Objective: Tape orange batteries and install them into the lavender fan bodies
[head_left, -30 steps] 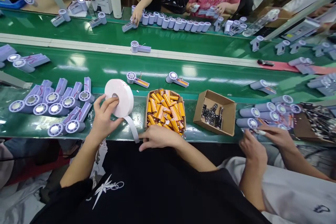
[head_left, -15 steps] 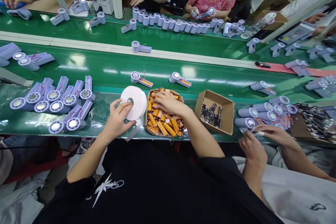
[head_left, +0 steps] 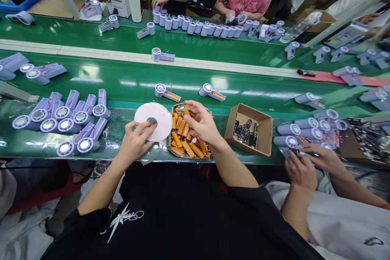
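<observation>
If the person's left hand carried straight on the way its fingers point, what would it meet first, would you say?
The left hand already touches the white tape roll; beyond that, probably the cardboard box of orange batteries, though depth is unclear.

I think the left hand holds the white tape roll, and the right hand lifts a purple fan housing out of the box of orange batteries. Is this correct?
Not quite. In the head view the right hand holds an orange battery, not a purple fan housing, above the box of orange batteries. The rest stands: the left hand holds the white tape roll.
</observation>
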The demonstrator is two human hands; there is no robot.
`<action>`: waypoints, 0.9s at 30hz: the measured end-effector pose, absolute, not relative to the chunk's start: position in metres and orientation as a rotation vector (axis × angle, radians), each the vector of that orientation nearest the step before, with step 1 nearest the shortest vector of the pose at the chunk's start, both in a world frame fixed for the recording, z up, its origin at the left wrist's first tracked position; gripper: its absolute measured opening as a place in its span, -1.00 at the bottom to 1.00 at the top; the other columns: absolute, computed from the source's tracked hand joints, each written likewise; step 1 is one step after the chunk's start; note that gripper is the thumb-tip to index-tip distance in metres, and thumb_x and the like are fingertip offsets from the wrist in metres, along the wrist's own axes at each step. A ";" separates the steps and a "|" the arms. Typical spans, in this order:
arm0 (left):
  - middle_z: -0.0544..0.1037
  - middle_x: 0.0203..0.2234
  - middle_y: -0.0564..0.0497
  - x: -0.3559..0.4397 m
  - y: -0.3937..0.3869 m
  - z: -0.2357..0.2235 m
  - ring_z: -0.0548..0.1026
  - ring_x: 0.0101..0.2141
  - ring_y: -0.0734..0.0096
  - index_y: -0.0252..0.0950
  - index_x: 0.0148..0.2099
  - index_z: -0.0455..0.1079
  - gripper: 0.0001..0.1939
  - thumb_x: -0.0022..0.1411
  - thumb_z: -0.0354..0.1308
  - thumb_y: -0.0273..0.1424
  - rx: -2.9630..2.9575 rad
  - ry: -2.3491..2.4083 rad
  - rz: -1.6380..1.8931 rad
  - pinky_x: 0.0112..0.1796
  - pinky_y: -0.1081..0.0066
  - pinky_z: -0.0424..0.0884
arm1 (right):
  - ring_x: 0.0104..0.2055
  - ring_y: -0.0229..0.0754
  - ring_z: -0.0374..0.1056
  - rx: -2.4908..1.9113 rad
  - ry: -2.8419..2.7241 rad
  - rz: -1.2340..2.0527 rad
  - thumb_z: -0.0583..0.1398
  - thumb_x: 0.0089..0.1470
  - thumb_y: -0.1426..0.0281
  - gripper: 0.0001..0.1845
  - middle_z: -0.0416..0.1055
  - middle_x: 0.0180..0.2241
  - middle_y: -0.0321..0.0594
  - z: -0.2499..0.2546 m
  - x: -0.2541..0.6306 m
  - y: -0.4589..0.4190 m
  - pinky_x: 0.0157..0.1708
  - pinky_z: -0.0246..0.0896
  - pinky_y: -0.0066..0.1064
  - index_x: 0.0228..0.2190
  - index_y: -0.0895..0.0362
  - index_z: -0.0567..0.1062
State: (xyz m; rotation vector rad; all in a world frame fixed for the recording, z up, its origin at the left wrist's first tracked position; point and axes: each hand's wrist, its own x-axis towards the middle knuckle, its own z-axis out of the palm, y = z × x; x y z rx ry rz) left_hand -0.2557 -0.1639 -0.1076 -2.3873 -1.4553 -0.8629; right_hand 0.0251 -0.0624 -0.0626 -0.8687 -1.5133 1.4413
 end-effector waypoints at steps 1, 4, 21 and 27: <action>0.69 0.06 -0.17 -0.256 -0.164 -0.107 0.43 0.00 0.01 -0.25 0.31 0.53 -0.51 0.39 0.44 -0.35 -2.386 -1.442 -0.850 0.11 0.07 0.33 | 0.23 0.00 0.56 -0.906 -1.540 1.369 0.50 0.15 -0.03 -0.29 0.63 0.11 -0.15 -0.063 0.025 -0.064 0.39 0.44 -0.03 0.22 -0.09 0.51; 0.70 0.06 -0.15 -0.256 -0.165 -0.107 0.43 0.00 0.02 -0.26 0.32 0.54 -0.50 0.38 0.44 -0.38 -2.388 -1.430 -0.817 0.12 0.08 0.33 | 0.25 0.09 0.57 -1.023 -1.575 1.286 0.57 0.02 -0.04 -0.17 0.63 0.14 -0.12 -0.067 0.023 -0.070 0.37 0.49 0.07 0.24 -0.10 0.53; 0.67 -0.09 -0.20 -0.220 -0.168 -0.113 0.40 0.02 -0.07 -0.16 0.36 0.56 -0.49 0.43 0.36 -0.21 -2.310 -1.595 -0.859 0.40 -0.33 0.15 | 0.25 0.09 0.58 -1.032 -1.135 1.116 0.32 0.30 0.02 -0.24 0.59 0.19 -0.03 -0.090 -0.020 -0.092 0.28 0.57 0.09 0.40 -0.12 0.29; 0.69 -0.01 -0.08 -0.214 -0.207 -0.107 0.49 -0.04 0.08 -0.03 0.42 0.49 -0.43 0.42 0.27 -0.41 -2.816 -1.385 -0.645 0.45 -0.23 0.17 | 0.26 0.07 0.57 -0.981 -1.077 0.695 0.23 0.34 0.16 -0.43 0.53 0.21 -0.03 -0.058 0.052 -0.050 0.19 0.61 0.02 0.32 -0.10 0.42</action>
